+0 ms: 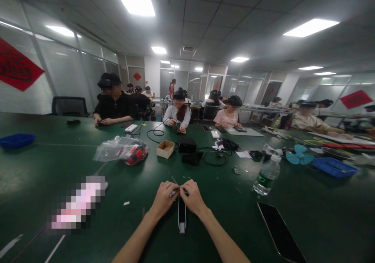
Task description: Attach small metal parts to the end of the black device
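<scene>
A long narrow piece (182, 214), black along its middle with white edges and a grey near end, points toward me on the green table. My left hand (164, 197) is closed at its far end, thumb and fingers pinched. From the other side my right hand (191, 196) pinches at the same spot, its fingertips meeting those of the left. A small shiny part shows beneath the left fingers, too small to name. What exactly lies between the fingertips is hidden.
A water bottle (267, 176) and a dark phone (279, 231) are at right. Ahead sit a small open box (165, 149), a plastic bag (120, 150) and a black case (187, 145). Blue trays (335, 167) lie farther out. People sit across the table.
</scene>
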A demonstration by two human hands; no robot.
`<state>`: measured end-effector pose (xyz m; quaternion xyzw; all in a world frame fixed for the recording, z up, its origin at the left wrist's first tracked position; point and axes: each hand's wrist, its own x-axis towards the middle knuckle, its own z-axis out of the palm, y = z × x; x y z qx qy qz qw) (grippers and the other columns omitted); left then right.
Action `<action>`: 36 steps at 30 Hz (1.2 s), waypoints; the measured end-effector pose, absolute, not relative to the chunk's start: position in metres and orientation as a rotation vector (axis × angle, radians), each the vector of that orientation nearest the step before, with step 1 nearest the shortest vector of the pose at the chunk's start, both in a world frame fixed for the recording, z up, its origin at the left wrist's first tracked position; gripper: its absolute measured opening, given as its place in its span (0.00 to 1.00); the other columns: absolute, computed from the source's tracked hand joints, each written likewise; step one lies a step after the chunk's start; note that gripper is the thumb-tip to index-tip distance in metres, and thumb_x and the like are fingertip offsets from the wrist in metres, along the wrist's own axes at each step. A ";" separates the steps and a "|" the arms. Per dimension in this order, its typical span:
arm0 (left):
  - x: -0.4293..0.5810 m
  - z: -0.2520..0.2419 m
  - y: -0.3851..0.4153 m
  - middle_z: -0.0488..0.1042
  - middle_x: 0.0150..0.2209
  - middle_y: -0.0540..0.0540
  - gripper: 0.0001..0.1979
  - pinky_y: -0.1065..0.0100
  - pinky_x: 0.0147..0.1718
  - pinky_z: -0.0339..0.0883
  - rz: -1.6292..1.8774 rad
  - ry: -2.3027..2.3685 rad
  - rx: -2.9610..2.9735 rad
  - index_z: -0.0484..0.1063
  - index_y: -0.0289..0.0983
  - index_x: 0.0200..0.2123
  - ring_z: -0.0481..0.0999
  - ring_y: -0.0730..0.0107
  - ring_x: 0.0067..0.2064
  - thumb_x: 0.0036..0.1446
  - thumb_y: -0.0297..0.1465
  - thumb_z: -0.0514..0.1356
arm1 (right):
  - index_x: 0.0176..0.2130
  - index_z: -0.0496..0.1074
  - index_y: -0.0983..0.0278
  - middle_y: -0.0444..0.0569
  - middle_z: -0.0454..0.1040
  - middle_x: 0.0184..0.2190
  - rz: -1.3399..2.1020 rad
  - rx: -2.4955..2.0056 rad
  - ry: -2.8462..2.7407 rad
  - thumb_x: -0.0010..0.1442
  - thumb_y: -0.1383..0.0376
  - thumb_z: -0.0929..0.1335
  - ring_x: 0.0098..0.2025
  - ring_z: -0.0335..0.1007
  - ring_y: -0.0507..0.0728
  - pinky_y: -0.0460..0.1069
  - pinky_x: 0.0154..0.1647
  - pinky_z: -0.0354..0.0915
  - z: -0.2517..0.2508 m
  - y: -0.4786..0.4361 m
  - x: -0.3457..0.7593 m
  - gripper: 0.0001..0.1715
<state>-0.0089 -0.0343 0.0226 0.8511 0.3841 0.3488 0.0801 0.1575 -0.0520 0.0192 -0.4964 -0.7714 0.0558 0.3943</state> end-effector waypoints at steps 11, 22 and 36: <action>-0.008 0.015 -0.030 0.76 0.37 0.46 0.06 0.62 0.41 0.60 1.132 1.104 2.573 0.73 0.39 0.38 0.72 0.65 0.41 0.61 0.32 0.56 | 0.30 0.72 0.64 0.47 0.71 0.30 0.103 -1.228 -1.952 0.62 0.68 0.62 0.37 0.62 0.54 0.50 0.42 0.55 0.013 -0.051 0.162 0.11; -0.018 0.025 -0.026 0.77 0.37 0.46 0.07 0.62 0.42 0.61 1.001 1.259 2.486 0.74 0.39 0.37 0.73 0.63 0.41 0.57 0.30 0.56 | 0.32 0.72 0.63 0.48 0.73 0.33 0.119 -1.400 -1.949 0.62 0.66 0.62 0.40 0.63 0.56 0.51 0.42 0.55 0.031 -0.055 0.182 0.11; -0.026 0.031 -0.023 0.76 0.40 0.46 0.11 0.62 0.42 0.59 0.556 1.281 2.459 0.77 0.42 0.37 0.69 0.62 0.43 0.59 0.37 0.56 | 0.37 0.74 0.60 0.47 0.73 0.37 0.537 -1.617 -2.110 0.63 0.58 0.62 0.41 0.64 0.56 0.52 0.45 0.58 0.034 -0.057 0.205 0.14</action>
